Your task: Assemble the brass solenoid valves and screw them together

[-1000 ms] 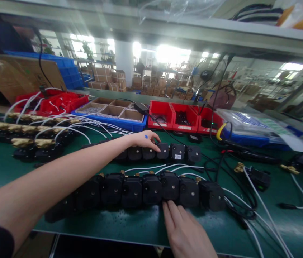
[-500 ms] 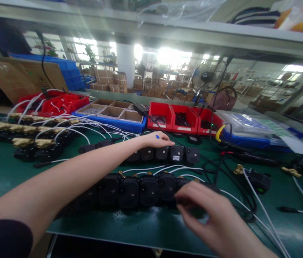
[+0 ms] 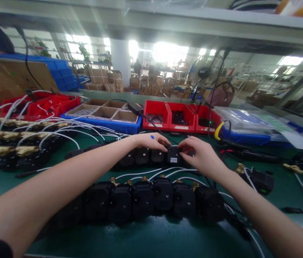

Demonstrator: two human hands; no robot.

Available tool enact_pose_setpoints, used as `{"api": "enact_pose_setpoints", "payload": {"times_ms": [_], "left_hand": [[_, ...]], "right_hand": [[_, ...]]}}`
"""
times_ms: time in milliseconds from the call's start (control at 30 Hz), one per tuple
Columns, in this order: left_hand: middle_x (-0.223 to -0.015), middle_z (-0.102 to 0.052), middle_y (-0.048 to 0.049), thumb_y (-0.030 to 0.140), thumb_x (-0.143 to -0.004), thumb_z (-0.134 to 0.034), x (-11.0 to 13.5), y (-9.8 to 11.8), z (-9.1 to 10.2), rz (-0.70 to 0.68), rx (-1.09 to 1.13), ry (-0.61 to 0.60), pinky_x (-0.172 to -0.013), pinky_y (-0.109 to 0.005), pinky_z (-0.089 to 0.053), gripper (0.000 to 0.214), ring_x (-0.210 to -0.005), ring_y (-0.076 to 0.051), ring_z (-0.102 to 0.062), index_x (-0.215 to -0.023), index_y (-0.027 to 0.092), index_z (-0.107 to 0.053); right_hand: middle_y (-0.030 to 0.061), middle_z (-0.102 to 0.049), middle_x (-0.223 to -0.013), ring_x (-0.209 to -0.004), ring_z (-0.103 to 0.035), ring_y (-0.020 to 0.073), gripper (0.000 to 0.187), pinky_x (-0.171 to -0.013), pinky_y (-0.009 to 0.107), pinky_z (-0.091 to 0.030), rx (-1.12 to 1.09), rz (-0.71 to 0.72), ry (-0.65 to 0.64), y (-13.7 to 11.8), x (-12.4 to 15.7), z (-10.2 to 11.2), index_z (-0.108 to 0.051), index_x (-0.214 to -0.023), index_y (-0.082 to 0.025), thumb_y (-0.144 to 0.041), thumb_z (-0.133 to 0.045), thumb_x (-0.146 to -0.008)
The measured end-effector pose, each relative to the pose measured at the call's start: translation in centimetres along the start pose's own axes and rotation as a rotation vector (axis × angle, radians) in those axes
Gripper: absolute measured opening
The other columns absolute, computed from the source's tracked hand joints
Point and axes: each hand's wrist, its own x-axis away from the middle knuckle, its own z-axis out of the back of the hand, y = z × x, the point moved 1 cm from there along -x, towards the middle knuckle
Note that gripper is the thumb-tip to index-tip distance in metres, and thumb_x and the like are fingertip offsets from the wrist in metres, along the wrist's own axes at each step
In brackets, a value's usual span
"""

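My left hand (image 3: 153,142) reaches over to the back row of black actuator boxes. Its bent fingers touch the upper left corner of one black actuator box (image 3: 173,154) that bears a small white label. At the right edge of this same box, the thumb and fingers of my right hand (image 3: 198,153) are pinched together. Other back-row boxes (image 3: 141,155) stand to the left. Nearer to me runs a front row of larger black actuator boxes (image 3: 143,199), with brass fittings (image 3: 145,178) and white cables (image 3: 137,173) behind them.
Brass valves (image 3: 27,150) on black units fill the left side. Red bins (image 3: 155,126) and a blue divided tray (image 3: 126,126) line the back. To the right lie a yellow-and-black tool (image 3: 218,132), a separate unit (image 3: 260,180) and loose cables.
My right hand has moved from the front row up and back to the labelled box. My left hand stays at that box, its fingers now more bent. The view has shifted slightly.
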Motion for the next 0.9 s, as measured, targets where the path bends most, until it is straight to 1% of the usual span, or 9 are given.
{"api": "enact_pose_setpoints", "payload": {"times_ms": [100, 200, 267, 367, 500, 633, 767, 900], "left_hand": [[-0.118, -0.069, -0.0024, 0.019, -0.064, -0.072, 0.6, 0.1, 0.4, -0.034, 0.044, -0.086, -0.091, -0.024, -0.045, 0.064, -0.109, -0.019, -0.061, -0.127, 0.021, -0.06], [-0.122, -0.066, -0.0029, 0.017, -0.063, -0.073, 0.8, 0.2, 0.6, -0.057, 0.068, -0.11, -0.095, -0.026, -0.042, 0.065, -0.115, -0.021, -0.057, -0.127, 0.021, -0.059], [-0.12, -0.067, -0.0039, 0.019, -0.065, -0.073, 0.6, 0.2, 0.5, -0.056, 0.071, -0.105, -0.094, -0.027, -0.043, 0.061, -0.113, -0.022, -0.058, -0.125, 0.02, -0.061], [-0.114, -0.069, -0.0041, 0.028, -0.067, -0.075, 0.1, 0.4, 0.2, -0.058, 0.063, -0.095, -0.09, -0.027, -0.044, 0.057, -0.108, -0.022, -0.06, -0.121, 0.018, -0.062], [-0.107, -0.07, -0.0045, 0.035, -0.072, -0.072, -0.3, 0.8, -0.3, -0.067, 0.052, -0.064, -0.083, -0.025, -0.045, 0.048, -0.1, -0.021, -0.062, -0.115, 0.015, -0.065], [-0.097, -0.072, -0.0042, 0.032, -0.077, -0.066, -0.3, 0.7, -0.6, -0.047, 0.087, -0.032, -0.075, -0.023, -0.046, 0.039, -0.09, -0.019, -0.064, -0.111, 0.014, -0.067], [-0.099, -0.073, -0.0049, 0.029, -0.075, -0.067, -0.5, 0.3, -0.8, -0.033, 0.107, 0.013, -0.075, -0.023, -0.047, 0.04, -0.091, -0.019, -0.065, -0.112, 0.013, -0.067], [-0.101, -0.073, -0.0063, 0.03, -0.077, -0.065, -0.5, 0.3, -0.9, -0.021, 0.127, 0.009, -0.077, -0.024, -0.048, 0.041, -0.093, -0.019, -0.066, -0.114, 0.012, -0.066]], "right_hand": [[0.0026, -0.054, -0.094, -0.074, -0.052, 0.0045, 0.014, -0.068, 0.015, -0.044, 0.029, 0.048, 0.01, 0.4, -0.8, 0.4, -0.064, -0.089, -0.011, -0.008, -0.058, -0.078], [0.0017, -0.053, -0.093, -0.073, -0.05, 0.004, 0.013, -0.066, 0.014, -0.041, 0.046, 0.108, -0.017, 0.6, -1.1, 0.4, -0.064, -0.091, -0.012, -0.008, -0.06, -0.08], [0.0013, -0.053, -0.091, -0.075, -0.05, 0.004, 0.012, -0.068, 0.013, -0.041, 0.057, 0.146, -0.051, 0.7, -1.2, 0.1, -0.064, -0.092, -0.012, -0.009, -0.063, -0.08], [0.0016, -0.051, -0.092, -0.074, -0.05, 0.0035, 0.012, -0.069, 0.014, -0.04, 0.081, 0.184, -0.108, 0.7, -1.5, -0.5, -0.063, -0.094, -0.012, -0.012, -0.065, -0.082], [0.0018, -0.05, -0.091, -0.075, -0.047, 0.005, 0.01, -0.067, 0.015, -0.036, 0.137, 0.214, -0.147, 0.8, -1.9, -1.4, -0.062, -0.09, -0.011, -0.015, -0.068, -0.082], [0.0018, -0.049, -0.091, -0.074, -0.043, 0.0061, 0.014, -0.067, 0.018, -0.033, 0.188, 0.223, -0.127, 0.9, -2.0, -2.1, -0.06, -0.09, -0.011, -0.016, -0.07, -0.082], [0.0019, -0.048, -0.091, -0.071, -0.042, 0.0058, 0.016, -0.064, 0.018, -0.032, 0.206, 0.221, -0.099, 1.1, -1.8, -2.4, -0.058, -0.09, -0.011, -0.018, -0.07, -0.082], [0.0028, -0.049, -0.092, -0.07, -0.043, 0.0057, 0.017, -0.063, 0.018, -0.032, 0.204, 0.236, -0.081, 1.3, -1.7, -2.4, -0.057, -0.09, -0.011, -0.018, -0.07, -0.082]]}}
